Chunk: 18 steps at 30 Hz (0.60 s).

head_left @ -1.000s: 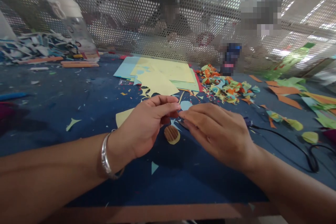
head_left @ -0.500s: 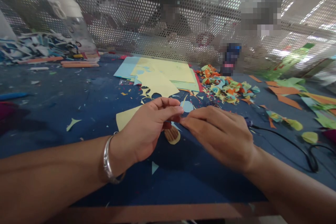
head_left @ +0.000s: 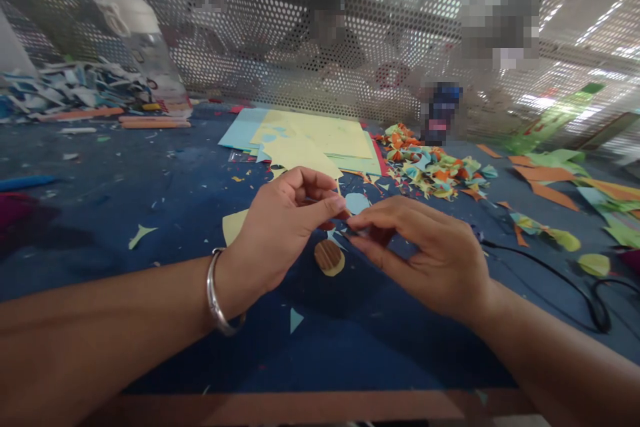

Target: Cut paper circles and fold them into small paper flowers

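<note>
My left hand (head_left: 280, 237), with a silver bangle at the wrist, is closed in a pinch above the table. A thin pale strip (head_left: 339, 187) sticks up from its fingertips. My right hand (head_left: 430, 257) meets it from the right, thumb and fingers curled close together; what lies between them is too small to make out. Just below the hands, a brown ridged disc (head_left: 328, 255) rests on a round of yellow paper (head_left: 334, 272). Behind the fingertips lies a light blue paper circle (head_left: 357, 202). A yellow sheet (head_left: 234, 225) is partly covered by my left hand.
Coloured paper sheets (head_left: 345, 137) are stacked at the back, beside a heap of folded paper pieces (head_left: 440, 170). A bottle (head_left: 155, 60) stands back left. A black cable (head_left: 550, 260) runs at right. A perforated metal screen (head_left: 260, 47) closes the far side, people behind it.
My left hand has risen slightly and its fingers are rounder. The right thumb has dropped away a little from the forefinger. The pale strip has shifted left with the left fingertips.
</note>
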{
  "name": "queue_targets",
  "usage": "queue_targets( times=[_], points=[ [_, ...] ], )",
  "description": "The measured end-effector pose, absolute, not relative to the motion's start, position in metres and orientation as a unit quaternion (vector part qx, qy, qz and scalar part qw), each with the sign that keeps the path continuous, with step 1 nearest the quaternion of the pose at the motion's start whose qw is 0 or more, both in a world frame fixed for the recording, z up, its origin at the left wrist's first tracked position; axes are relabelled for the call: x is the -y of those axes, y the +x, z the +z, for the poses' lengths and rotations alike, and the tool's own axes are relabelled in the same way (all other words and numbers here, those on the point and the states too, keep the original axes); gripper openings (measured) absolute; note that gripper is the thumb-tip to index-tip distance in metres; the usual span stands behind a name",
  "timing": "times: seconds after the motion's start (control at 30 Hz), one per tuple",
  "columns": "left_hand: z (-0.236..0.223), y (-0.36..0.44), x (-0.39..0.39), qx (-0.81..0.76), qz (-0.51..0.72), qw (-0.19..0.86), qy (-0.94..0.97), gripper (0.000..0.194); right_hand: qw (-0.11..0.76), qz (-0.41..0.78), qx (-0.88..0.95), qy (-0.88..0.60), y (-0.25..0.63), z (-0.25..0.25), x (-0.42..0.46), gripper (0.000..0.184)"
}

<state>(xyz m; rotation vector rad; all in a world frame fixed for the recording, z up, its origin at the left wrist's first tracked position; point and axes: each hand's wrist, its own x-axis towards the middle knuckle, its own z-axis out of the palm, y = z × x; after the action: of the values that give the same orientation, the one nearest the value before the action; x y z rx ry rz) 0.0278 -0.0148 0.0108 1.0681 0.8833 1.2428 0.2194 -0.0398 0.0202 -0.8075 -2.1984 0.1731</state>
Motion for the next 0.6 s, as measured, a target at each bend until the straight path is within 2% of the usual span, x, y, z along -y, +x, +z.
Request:
queue_targets(
  times=[0.17, 0.33, 0.47, 0.6],
  points=[
    [0.0132, 0.0278, 0.0128, -0.410, 0.522, 0.601, 0.445, 0.020, 0.386, 0.021, 0.869, -0.308, 0.2227, 0.0236, 0.0360, 0.021],
    [0.0132, 0.0281, 0.0131, -0.401, 0.504, 0.635, 0.427, 0.026, 0.351, -0.028, 0.889, -0.294, 0.2249, 0.0186, 0.0322, 0.023],
    [0.0119, 0.0288, 0.0143, -0.405, 0.473, 0.661, 0.418, 0.026, 0.334, -0.084, 0.894, -0.286, 0.2265, 0.0171, 0.0316, 0.018],
    [0.0102, 0.0287, 0.0155, -0.415, 0.450, 0.660, 0.435, 0.023, 0.332, -0.076, 0.898, -0.277, 0.2268, 0.0191, 0.0318, 0.015]
  ],
)
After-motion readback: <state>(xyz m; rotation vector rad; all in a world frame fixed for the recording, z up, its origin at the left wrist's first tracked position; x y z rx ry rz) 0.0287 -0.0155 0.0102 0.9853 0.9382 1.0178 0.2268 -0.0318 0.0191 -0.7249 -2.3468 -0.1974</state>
